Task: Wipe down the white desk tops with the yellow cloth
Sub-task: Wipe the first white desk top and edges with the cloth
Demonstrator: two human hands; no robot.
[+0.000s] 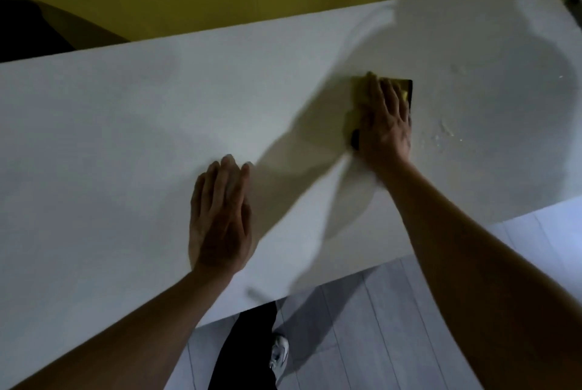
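Yellow soft cloth [362, 89] lies under your flat right hand [385, 125] on the white desk top [126, 125], your left hand [220, 219] rests flat, so rub toward the wet drops [447, 130] next.

Both forearms are bare to the frame's edge, with no sleeve, watch or ring visible on the left hand [220, 216] or the right hand [385, 125]. Below the arms, one leg is clad in black trousers [248, 348]. The foot beside them wears a white and grey trainer [278, 356] with laces, its details blurred in the dim light.
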